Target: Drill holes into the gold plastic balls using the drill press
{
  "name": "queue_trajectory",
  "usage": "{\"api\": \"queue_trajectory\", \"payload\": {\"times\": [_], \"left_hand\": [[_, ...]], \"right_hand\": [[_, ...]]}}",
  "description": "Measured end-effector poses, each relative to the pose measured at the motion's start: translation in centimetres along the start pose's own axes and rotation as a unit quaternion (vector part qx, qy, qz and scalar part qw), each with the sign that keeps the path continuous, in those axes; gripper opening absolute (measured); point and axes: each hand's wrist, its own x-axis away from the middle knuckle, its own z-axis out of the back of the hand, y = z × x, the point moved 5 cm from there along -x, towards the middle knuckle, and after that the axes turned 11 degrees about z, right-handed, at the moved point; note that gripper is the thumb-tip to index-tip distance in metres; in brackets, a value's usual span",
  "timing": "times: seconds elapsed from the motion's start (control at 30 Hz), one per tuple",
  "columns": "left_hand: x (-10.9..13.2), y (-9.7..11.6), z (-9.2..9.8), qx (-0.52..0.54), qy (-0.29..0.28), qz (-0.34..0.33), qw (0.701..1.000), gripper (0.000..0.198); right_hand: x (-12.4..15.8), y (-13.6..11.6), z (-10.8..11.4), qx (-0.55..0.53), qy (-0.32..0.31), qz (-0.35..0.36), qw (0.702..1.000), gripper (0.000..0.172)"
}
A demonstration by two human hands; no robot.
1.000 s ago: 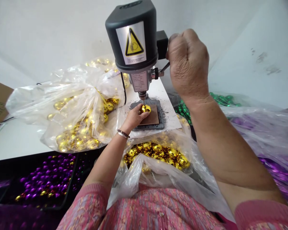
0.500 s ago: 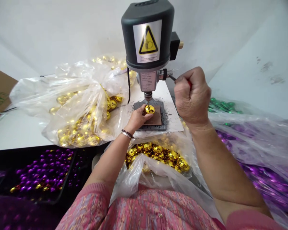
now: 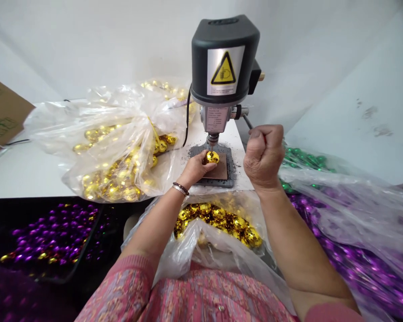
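Note:
Under the chuck of a black bench drill press, my left hand pinches a shiny gold faceted ball. The ball rests on a brown square board that lies on the grey drill base. The bit comes down onto the top of the ball; how deep it reaches I cannot tell. My right hand is closed around the end of the feed lever, whose grip is mostly hidden in the fist.
An open plastic bag of gold balls sits before my body. A larger clear bag of gold balls lies left on the white table. Purple balls fill a dark bin lower left. Green balls and bagged purple ones are right.
My right hand has moved down with the feed lever. The whole view has shifted, so the drill press appears lower and further right. My left hand still holds the ball.

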Motion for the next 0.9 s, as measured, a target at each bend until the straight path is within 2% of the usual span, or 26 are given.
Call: {"api": "queue_trajectory", "payload": {"times": [0.17, 0.33, 0.5, 0.63, 0.8, 0.87, 0.9], "left_hand": [[-0.3, -0.4, -0.3, 0.024, 0.002, 0.014, 1.000, 0.069], [-0.3, -0.5, -0.2, 0.021, 0.006, 0.011, 1.000, 0.065], [-0.2, -0.7, -0.1, 0.013, 0.006, 0.000, 1.000, 0.062], [-0.5, -0.7, -0.3, 0.019, 0.003, -0.003, 1.000, 0.059], [0.7, -0.9, 0.6, 0.040, 0.037, 0.012, 0.998, 0.050], [2.2, -1.4, 1.2, 0.034, 0.004, 0.010, 0.999, 0.046], [3.1, -1.7, 1.3, 0.029, -0.043, 0.001, 0.999, 0.047]], "right_hand": [[0.4, 0.2, -0.3, 0.006, 0.033, 0.012, 0.999, 0.026], [1.6, 0.9, -0.8, -0.006, 0.048, -0.019, 0.999, 0.028], [2.6, 0.6, -0.9, -0.027, 0.061, -0.015, 0.998, 0.029], [-1.1, -0.4, -0.4, -0.043, 0.070, -0.031, 0.996, 0.032], [-6.8, 0.2, -0.7, -0.082, 0.058, -0.123, 0.987, 0.035], [-7.5, 0.5, -0.9, -0.076, 0.040, -0.127, 0.988, 0.035], [-7.5, 0.5, -0.9, -0.073, 0.034, -0.124, 0.989, 0.036]]}}
